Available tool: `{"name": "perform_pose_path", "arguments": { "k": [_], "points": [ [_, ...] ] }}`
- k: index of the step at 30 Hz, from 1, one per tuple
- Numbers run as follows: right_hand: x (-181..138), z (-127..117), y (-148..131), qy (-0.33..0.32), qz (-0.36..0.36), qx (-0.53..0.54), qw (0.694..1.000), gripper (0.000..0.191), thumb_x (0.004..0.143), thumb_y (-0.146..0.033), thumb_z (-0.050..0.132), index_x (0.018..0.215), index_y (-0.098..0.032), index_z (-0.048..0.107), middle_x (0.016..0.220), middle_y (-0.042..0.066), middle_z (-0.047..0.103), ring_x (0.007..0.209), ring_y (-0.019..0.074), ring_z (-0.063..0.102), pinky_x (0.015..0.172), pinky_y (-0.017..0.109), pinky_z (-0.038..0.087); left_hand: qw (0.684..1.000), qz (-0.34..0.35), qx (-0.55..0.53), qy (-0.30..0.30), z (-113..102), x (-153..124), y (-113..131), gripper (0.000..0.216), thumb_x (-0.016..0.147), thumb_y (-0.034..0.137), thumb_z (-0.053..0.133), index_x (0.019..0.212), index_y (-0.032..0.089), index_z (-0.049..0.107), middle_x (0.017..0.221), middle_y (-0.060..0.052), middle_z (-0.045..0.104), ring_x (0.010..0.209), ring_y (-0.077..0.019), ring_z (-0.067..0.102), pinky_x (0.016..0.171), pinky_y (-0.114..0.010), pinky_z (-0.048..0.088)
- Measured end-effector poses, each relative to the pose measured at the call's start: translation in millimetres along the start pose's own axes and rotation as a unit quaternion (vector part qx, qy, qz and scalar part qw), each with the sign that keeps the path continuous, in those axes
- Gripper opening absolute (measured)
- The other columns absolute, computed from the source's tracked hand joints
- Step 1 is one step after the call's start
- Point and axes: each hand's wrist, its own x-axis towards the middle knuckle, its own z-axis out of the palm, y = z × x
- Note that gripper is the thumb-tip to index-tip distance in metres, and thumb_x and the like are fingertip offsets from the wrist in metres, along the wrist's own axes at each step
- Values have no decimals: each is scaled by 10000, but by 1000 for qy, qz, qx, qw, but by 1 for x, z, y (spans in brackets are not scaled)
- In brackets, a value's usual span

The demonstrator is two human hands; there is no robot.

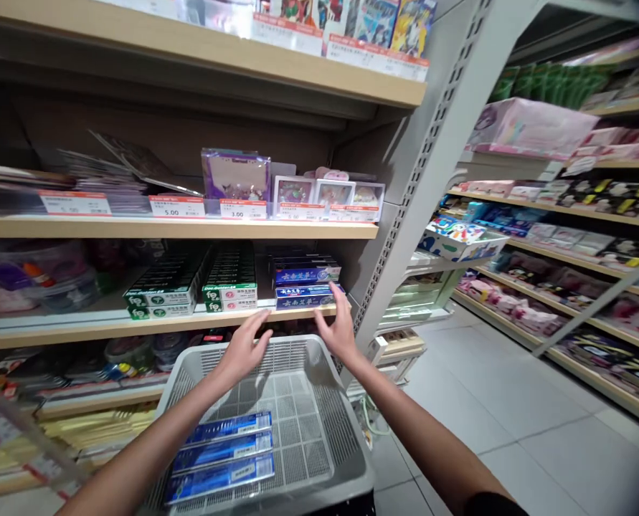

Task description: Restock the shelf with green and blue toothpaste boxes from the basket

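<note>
Noted at the left hand [242, 351]: a loosely spread grip, thumb parted from fingers, with nothing held, above the far rim of a grey basket [300, 423]. Noted at the right hand [341, 335]: a likewise spread grip, with thumb and fingers apart at the right end of the blue boxes [305, 276]; unable to tell whether touching these or just in front.

Located the blue boxes stacked at the front of a wood-edged shelf [82, 332], right of two groups of green-and-white boxes [230, 294]. Counted in the basket, toward the near left: three blue packs [225, 450], laid flat, roughly parallel.

Recorded on the shelf above [190, 228]: a purple box [237, 175] and price labels, two legible as 5.00 and 3.00. Recorded to the right: a slotted grey upright [432, 154], tiled floor [491, 401] and further stocked shelving [566, 269].
</note>
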Motion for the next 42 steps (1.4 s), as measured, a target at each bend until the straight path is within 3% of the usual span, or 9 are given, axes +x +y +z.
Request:
{"name": "perform_pose_path", "arguments": {
  "k": [3, 7, 11, 16, 22, 26, 30, 37, 42],
  "points": [
    [-54, 15, -23, -202, -35, 40, 978, 650, 899, -341, 532, 1487, -261, 268, 1506, 81, 362, 1399, 266, 316, 1161, 466, 265, 986, -14, 56, -157, -26, -49, -18, 511, 850, 435, 543, 1341, 294, 530, 1432, -34, 489, 1353, -263, 400, 1147, -393, 265],
    [-114, 48, -37, -472, -80, 73, 875, 929, 763, -515, 689, 1511, -279, 191, 1566, 102, 239, 1424, 328, 243, 1144, 486, 256, 910, -116, 149, -369, -52, -99, -53, 884, 640, 532, 738, 1429, 298, 415, 1517, -103, 366, 1350, -368, 385, 1079, -452, 344],
    [-152, 83, -37, -610, -118, 29, 783, 1252, 542, -532, 831, 1523, -288, 92, 1571, 161, 168, 1416, 424, 182, 1125, 568, 196, 846, -171, 219, -456, -60, -133, -73, 980, 546, 527, 775, 1424, 276, 420, 1493, -155, 385, 1294, -406, 442, 1022, -478, 394],
    [-166, 104, -37, -617, -144, -36, 773, 1299, 488, -461, 862, 1520, -313, 87, 1484, 185, 284, 1313, 441, 315, 1039, 563, 305, 857, -124, 270, -420, -52, -154, -78, 1068, 505, 383, 807, 1459, 266, 342, 1519, -168, 324, 1327, -396, 397, 1058, -479, 360],
    [-151, 93, -23, -592, -148, -44, 791, 1229, 520, -420, 833, 1518, -290, 128, 1409, 175, 341, 1230, 382, 392, 998, 502, 360, 865, -85, 275, -410, -39, -141, -84, 1049, 549, 395, 766, 1480, 214, 317, 1536, -198, 272, 1352, -422, 347, 1078, -501, 325],
    [-136, 83, -2, -582, -106, -48, 805, 1218, 499, -358, 841, 1513, -293, 170, 1413, 161, 347, 1239, 371, 396, 1013, 492, 352, 886, -90, 242, -384, -30, -122, -96, 977, 609, 491, 741, 1471, 266, 337, 1573, -148, 212, 1424, -403, 212, 1126, -524, 219],
    [-129, 76, 14, -579, 4, -30, 814, 1246, 455, -486, 873, 1501, -324, 216, 1541, 143, 201, 1400, 411, 193, 1103, 521, 242, 892, -143, 216, -370, -28, -114, -106, 1019, 640, 618, 700, 1498, 283, 265, 1598, -127, 97, 1449, -413, 50, 1114, -545, 216],
    [-125, 81, 25, -580, 157, 40, 799, 928, 728, -733, 586, 1494, -342, 239, 1611, 78, -4, 1436, 373, 193, 1131, 465, 255, 881, -209, 161, -393, -26, -106, -116, 967, 746, 782, 451, 1522, 298, 134, 1597, -107, -103, 1407, -404, 259, 1086, -465, 312],
    [-115, 97, 29, -567, 138, 43, 811, 612, 944, -570, 344, 1474, -265, 335, 1576, 84, 212, 1460, 317, 139, 1163, 467, 195, 871, -223, 167, -405, -23, -86, -129, 806, 865, 707, 290, 1522, 252, 185, 1608, -111, -47, 1447, -372, 146, 1137, -468, 211]
  ]
}}
